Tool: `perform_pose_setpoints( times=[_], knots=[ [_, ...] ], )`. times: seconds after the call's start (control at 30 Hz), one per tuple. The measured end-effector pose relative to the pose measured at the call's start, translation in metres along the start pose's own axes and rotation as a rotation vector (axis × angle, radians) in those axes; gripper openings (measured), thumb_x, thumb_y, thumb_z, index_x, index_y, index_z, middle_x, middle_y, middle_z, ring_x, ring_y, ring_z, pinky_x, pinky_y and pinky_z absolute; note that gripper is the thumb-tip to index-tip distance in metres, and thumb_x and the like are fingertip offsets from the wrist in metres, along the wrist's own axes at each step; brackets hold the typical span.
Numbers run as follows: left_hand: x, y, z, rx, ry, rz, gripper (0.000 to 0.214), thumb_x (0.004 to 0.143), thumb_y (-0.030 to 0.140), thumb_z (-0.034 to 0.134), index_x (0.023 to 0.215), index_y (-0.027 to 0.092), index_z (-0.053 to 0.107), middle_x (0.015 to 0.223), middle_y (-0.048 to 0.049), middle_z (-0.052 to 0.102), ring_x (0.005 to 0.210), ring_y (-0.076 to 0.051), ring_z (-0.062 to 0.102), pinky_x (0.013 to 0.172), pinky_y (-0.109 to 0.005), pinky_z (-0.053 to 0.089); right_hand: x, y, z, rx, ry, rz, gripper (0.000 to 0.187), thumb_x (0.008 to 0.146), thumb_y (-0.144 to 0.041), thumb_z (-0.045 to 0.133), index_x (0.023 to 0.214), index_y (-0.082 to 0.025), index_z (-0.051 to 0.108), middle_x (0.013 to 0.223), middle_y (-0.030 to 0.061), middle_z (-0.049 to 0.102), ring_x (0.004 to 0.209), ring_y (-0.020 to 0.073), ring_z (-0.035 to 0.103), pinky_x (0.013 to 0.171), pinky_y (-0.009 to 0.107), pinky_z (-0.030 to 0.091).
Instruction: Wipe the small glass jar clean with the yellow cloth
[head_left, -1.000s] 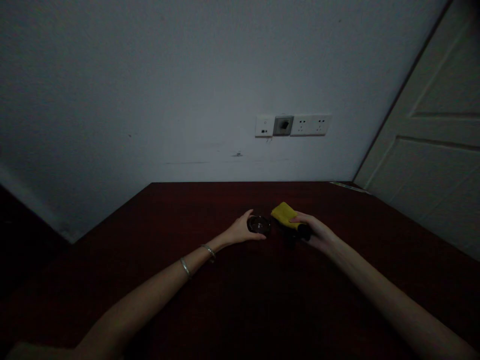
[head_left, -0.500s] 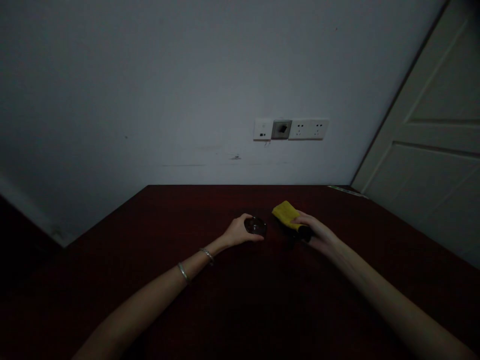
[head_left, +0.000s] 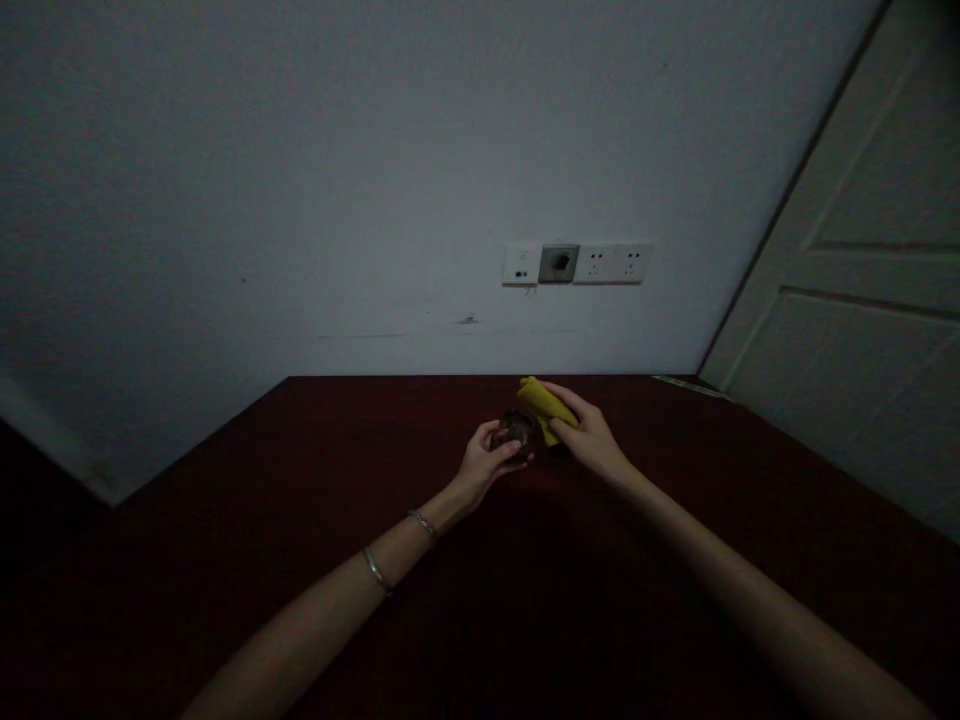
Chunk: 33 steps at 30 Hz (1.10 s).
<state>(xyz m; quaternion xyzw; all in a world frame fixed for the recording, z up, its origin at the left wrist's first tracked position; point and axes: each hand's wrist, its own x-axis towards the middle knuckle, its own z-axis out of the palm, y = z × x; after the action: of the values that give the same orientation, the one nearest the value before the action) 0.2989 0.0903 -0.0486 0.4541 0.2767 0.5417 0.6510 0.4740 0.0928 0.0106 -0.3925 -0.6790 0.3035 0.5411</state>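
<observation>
My left hand (head_left: 486, 462) is wrapped round a small clear glass (head_left: 516, 430) and holds it just above the dark red table (head_left: 315, 520), tipped toward me. My right hand (head_left: 592, 438) is closed on a folded yellow cloth (head_left: 546, 405), whose end touches the rim of the glass. Two thin bracelets sit on my left forearm. The light is dim and the inside of the glass is hard to see.
A white wall stands right behind the table, with a row of sockets and a switch (head_left: 576, 263) above the far edge. A pale door (head_left: 862, 300) angles along the right side. A thin light strip (head_left: 694, 386) lies at the table's far right corner.
Both hands have lifted off the table and come together. The glass has risen in my left hand and the cloth has moved left to meet its rim.
</observation>
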Motion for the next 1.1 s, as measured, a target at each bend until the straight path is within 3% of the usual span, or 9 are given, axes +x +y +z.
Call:
perform_pose_setpoints(
  times=[0.1,0.2,0.33,0.57,0.83,1.1],
  knots=[
    [-0.002,-0.002,0.001,-0.037,0.029,0.036,0.063,0.055,0.035,0.084,0.101,0.017,0.046,0.102,-0.0056,0.061,0.082,-0.02,0.067,0.084,-0.046,0.054,0.002,0.004,-0.002,-0.118,-0.22,-0.154,0.065,0.067,-0.004,0.046,0.128,-0.025,0.056,0.135,0.0018,0.055,0.126,0.0198,0.049,0.111,0.04,0.031],
    [-0.004,-0.004,0.002,-0.035,0.057,0.061,0.067,0.054,0.035,0.085,0.104,0.018,0.045,0.102,-0.0061,0.062,0.088,-0.022,0.066,0.087,-0.049,0.052,0.003,0.007,-0.003,-0.218,-0.301,-0.282,0.071,0.069,0.0,0.042,0.134,-0.027,0.05,0.141,0.0021,0.049,0.131,0.0188,0.043,0.113,0.043,0.028],
    [-0.007,-0.004,0.005,-0.004,0.088,0.08,0.07,0.056,0.039,0.083,0.11,0.019,0.044,0.104,-0.0071,0.062,0.094,-0.024,0.064,0.087,-0.05,0.052,0.003,0.003,-0.003,-0.305,-0.355,-0.375,0.076,0.071,0.003,0.039,0.14,-0.031,0.04,0.146,0.0005,0.042,0.135,0.0184,0.038,0.113,0.047,0.027],
    [-0.006,-0.006,0.0,0.107,0.039,0.155,0.081,0.056,0.039,0.083,0.125,0.019,0.044,0.117,-0.0108,0.059,0.104,-0.027,0.06,0.093,-0.048,0.049,0.002,-0.015,-0.007,-0.358,-0.434,-0.393,0.077,0.074,0.004,0.039,0.141,-0.032,0.036,0.147,0.0001,0.04,0.135,0.02,0.037,0.113,0.05,0.028],
    [-0.01,-0.01,0.002,0.166,0.179,0.195,0.074,0.063,0.043,0.078,0.125,0.019,0.046,0.113,-0.0107,0.061,0.104,-0.027,0.06,0.092,-0.045,0.049,-0.001,-0.031,-0.001,-0.405,-0.474,-0.441,0.075,0.075,0.005,0.045,0.139,-0.035,0.04,0.147,-0.0013,0.039,0.134,0.0206,0.039,0.112,0.047,0.033],
    [-0.008,-0.006,0.002,0.163,0.119,0.211,0.076,0.06,0.042,0.08,0.124,0.019,0.045,0.115,-0.0107,0.06,0.107,-0.027,0.058,0.092,-0.044,0.048,-0.003,-0.027,-0.006,-0.411,-0.457,-0.502,0.074,0.077,0.004,0.044,0.139,-0.036,0.039,0.147,-0.0029,0.038,0.134,0.0195,0.038,0.112,0.046,0.033]
  ],
)
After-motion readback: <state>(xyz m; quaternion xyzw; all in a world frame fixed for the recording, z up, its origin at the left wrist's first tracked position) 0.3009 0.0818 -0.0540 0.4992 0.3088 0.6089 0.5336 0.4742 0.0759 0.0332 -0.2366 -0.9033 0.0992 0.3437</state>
